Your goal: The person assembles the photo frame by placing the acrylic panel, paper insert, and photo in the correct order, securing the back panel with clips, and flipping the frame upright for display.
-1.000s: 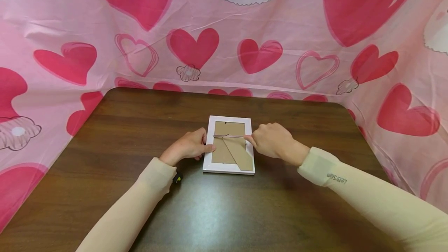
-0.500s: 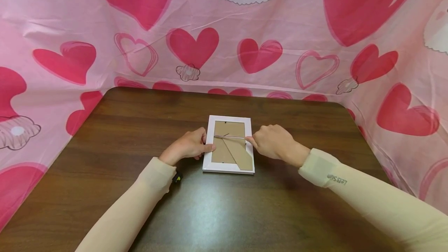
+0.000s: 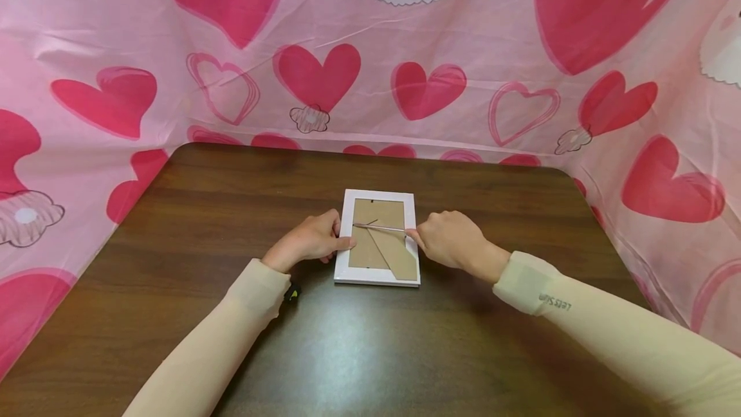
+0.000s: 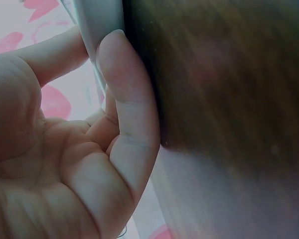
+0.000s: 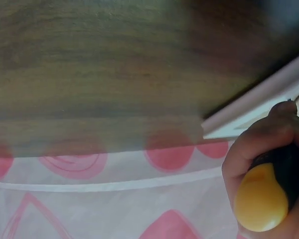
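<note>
One sleeve (image 3: pixel 556 302) reads "LetsSlim"; left fingers (image 4: pixel 133 109) pinch the frame (image 3: pixel 363 253), right fingers (image 5: pixel 254 142) grip a screwdriver (image 5: pixel 261 201).

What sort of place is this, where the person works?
Probably a screened-off indoor workspace, though the wider room is hidden. A brown table has pink heart-printed cloth behind it and along both sides, and a white picture frame lies face down on it.

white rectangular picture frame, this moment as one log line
frame: face-down; left hand: grips edge; right hand: holds yellow-black-handled tool, shaft across frame
</note>
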Motion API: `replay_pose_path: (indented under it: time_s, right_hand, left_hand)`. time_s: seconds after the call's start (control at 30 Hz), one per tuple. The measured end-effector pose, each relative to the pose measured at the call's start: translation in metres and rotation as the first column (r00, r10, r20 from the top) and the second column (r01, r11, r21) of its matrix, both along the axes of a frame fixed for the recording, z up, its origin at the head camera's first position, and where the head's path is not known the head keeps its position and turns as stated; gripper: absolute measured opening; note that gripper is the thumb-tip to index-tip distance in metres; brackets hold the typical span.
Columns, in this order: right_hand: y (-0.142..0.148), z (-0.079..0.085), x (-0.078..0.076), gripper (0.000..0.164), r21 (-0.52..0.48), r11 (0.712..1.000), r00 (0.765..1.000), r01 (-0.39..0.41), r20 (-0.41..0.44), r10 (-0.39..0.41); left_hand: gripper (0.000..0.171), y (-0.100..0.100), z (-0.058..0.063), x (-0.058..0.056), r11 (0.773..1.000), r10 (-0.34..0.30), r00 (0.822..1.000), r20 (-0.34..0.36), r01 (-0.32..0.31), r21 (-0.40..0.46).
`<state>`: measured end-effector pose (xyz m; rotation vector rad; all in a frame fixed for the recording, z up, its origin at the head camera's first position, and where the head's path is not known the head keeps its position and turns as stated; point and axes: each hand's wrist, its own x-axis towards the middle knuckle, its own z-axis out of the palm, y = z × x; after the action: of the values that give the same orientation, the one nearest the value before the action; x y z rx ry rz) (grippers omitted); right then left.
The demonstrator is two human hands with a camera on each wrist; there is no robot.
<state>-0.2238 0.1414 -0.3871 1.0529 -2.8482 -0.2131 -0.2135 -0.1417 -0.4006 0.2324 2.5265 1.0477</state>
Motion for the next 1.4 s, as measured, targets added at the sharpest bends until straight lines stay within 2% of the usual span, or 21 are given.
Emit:
replay_pose_path:
  time_s: [0.17, 0.33, 0.47, 0.63, 0.83, 1.03, 1.4]
  right_hand:
    - [0.001, -0.007, 0.002, 0.050, -0.038, 0.999, 0.999, -0.030, -0.016, 0.029]
    - [0.002, -0.012, 0.004, 0.050, -0.064, 0.998, 0.999, -0.005, 0.039, 0.007]
    - [0.005, -0.013, 0.005, 0.049, -0.085, 0.996, 0.999, -0.003, 0.050, 0.007]
    - [0.014, -0.003, 0.006, 0.044, -0.099, 0.995, 0.999, 0.013, 0.036, -0.010]
    - [0.028, 0.017, 0.012, 0.042, -0.181, 0.982, 0.998, 0.056, 0.047, -0.048]
    - [0.036, 0.033, 0.020, 0.043, -0.209, 0.977, 0.999, 0.047, 0.034, -0.041]
    - [0.045, 0.041, 0.038, 0.042, -0.215, 0.976, 0.998, 0.013, 0.058, -0.001]
  left_hand:
    - [0.036, 0.000, 0.001, 0.000, 1.000, 0.002, 1.000, 0.000, -0.002, 0.001]
    - [0.036, 0.000, 0.001, 0.001, 1.000, 0.007, 1.000, 0.009, -0.007, 0.001]
    - [0.036, 0.001, 0.000, 0.002, 1.000, 0.010, 1.000, 0.007, -0.010, -0.005]
    - [0.035, 0.002, -0.001, 0.001, 1.000, 0.000, 1.000, 0.000, 0.000, 0.006]
    - [0.034, 0.001, -0.002, 0.000, 1.000, -0.003, 1.000, -0.015, 0.003, 0.017]
    - [0.035, 0.000, -0.003, 0.000, 1.000, 0.002, 1.000, -0.014, -0.002, 0.013]
    - [0.035, 0.000, -0.003, 0.000, 1.000, -0.003, 1.000, -0.017, 0.003, 0.021]
